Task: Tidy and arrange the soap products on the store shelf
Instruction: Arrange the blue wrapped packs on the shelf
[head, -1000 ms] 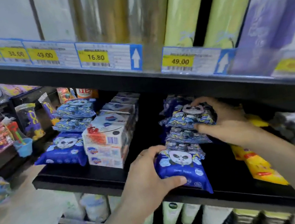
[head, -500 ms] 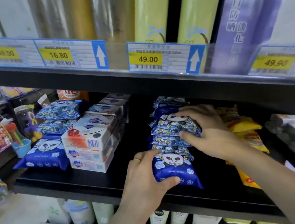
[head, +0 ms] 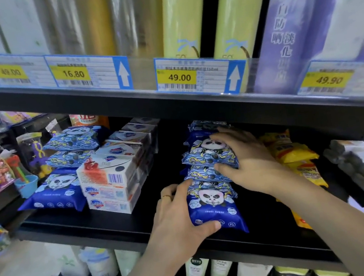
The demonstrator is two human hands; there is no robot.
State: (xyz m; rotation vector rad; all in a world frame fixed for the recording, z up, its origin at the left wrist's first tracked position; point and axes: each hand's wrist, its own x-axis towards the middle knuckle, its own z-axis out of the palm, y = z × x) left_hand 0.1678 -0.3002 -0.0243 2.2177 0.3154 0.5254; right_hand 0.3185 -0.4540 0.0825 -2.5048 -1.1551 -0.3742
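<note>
Head view: the left hand [head: 178, 218] gripped the front panda pack [head: 214, 206] at 6 o'clock on the black shelf [head: 109, 227], thumb curled under its lower edge and fingers wrapped on its left side (a ring showed on one finger). The right hand [head: 247, 159] pressed on the panda stack [head: 209, 157] just behind, fingers bent over the top pack, thumb against a lower one. Boxed soaps [head: 112, 180] sat at 9 o'clock, yellow bags [head: 296, 157] at 3 o'clock.
</note>
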